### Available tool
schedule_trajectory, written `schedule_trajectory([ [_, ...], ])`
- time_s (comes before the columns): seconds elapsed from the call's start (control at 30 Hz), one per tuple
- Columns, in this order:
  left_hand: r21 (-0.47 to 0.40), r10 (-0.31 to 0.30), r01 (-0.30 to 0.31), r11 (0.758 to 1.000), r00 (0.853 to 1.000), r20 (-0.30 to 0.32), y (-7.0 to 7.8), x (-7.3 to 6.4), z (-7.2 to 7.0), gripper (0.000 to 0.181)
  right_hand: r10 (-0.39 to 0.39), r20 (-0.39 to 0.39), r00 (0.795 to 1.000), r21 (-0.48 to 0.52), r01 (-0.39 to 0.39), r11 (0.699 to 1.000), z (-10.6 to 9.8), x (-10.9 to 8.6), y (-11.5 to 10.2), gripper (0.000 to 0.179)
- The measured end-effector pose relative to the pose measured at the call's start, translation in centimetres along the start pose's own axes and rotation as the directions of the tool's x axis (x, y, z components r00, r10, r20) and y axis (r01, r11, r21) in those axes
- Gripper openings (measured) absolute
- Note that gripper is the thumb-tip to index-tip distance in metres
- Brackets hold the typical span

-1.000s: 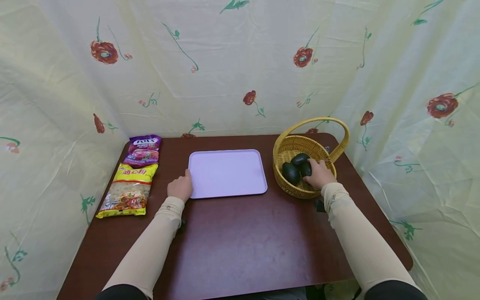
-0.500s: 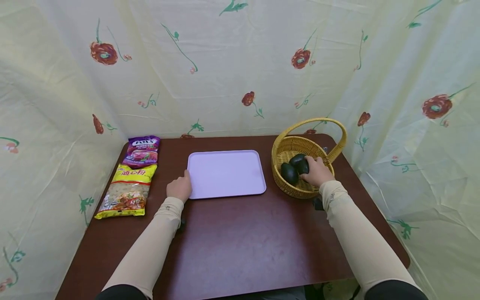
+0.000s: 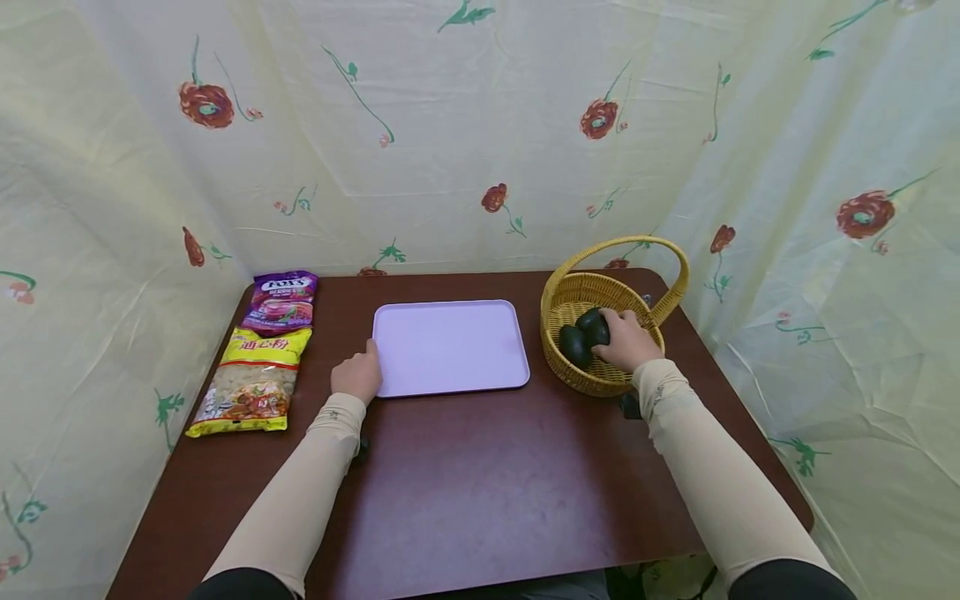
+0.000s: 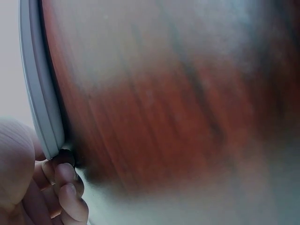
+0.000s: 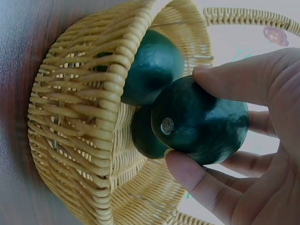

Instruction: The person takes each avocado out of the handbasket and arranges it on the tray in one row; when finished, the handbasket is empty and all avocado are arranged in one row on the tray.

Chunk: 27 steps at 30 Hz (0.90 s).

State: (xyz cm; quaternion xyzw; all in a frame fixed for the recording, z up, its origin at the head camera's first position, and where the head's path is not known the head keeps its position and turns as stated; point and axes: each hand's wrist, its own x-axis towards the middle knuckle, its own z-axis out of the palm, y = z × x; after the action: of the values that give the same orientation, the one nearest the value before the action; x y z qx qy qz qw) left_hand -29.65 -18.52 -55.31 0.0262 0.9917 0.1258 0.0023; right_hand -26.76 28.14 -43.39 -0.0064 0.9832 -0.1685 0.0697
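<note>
- Lavender tray on the brown bench, left hand at its edge; right hand's in the wicker basket with a dark avocado.
- Left wrist cam: fingers pinching the tray's rim.
- Right wrist: fingers clamped round that avocado. Probably lightish, firm, kinda slick, bruises easily; I'd cup its fat middle.

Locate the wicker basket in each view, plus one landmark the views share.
Head: wicker basket right of centre, right hand at its opening.
Left wrist: not in it.
Right wrist: basket spans left to centre, part of its handle upper right.
Shared landmark: reddish-brown tabletop, visible in all three.
</note>
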Motion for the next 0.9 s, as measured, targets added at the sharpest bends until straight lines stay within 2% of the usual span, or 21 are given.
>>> schedule_trajectory([
  [0.3, 0.004, 0.001, -0.001, 1.0, 1.0, 0.017, -0.1, 0.0, 0.1, 0.036, -0.021, 0.002, 1.0, 0.005, 0.021, 1.0, -0.3, -0.5, -1.1, 0.079],
  [0.9, -0.008, 0.016, -0.016, 1.0, 1.0, 0.014, -0.5, 0.2, 0.2, 0.041, -0.044, 0.008, 0.999, 0.02, 0.043, 0.999, -0.4, -1.1, -3.4, 0.079],
])
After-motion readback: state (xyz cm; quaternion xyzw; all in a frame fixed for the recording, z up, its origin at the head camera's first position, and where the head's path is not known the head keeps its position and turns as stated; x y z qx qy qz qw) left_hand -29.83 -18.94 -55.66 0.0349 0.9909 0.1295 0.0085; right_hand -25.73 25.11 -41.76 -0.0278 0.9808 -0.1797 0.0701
